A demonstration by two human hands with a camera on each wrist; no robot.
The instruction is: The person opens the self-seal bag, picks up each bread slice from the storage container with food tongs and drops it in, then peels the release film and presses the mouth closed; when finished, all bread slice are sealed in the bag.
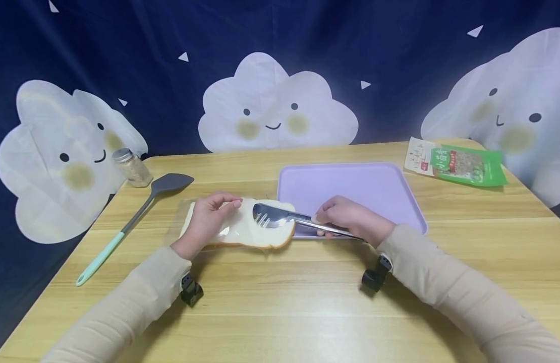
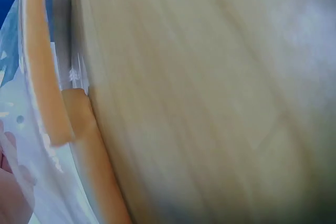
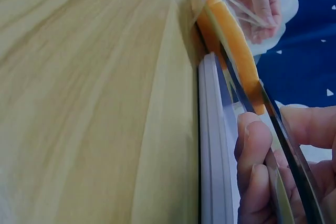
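Observation:
My left hand (image 1: 204, 222) pinches the edge of a clear plastic bag (image 1: 175, 224), fingertips above the bread. White bread slices (image 1: 236, 234) with brown crust lie in and partly out of the bag. In my right hand (image 1: 352, 218) is a pair of metal tongs (image 1: 302, 219), held around its arms. The tongs' slotted end lies over the top slice, and the right wrist view shows that slice (image 3: 239, 51) between the two arms. It tilts up from another slice (image 2: 100, 166) beneath, seen in the left wrist view. The slice's right end overlaps the near-left edge of a lilac tray (image 1: 352, 186).
Left of the bag lies a grey spatula (image 1: 171, 182) with a mint handle. A jar with a grey lid (image 1: 133, 169) stands at the back left. A green-and-white seasoning packet (image 1: 461, 164) lies at the back right. Behind the wooden table (image 1: 280, 312) hangs a cloud-patterned curtain (image 1: 389, 40).

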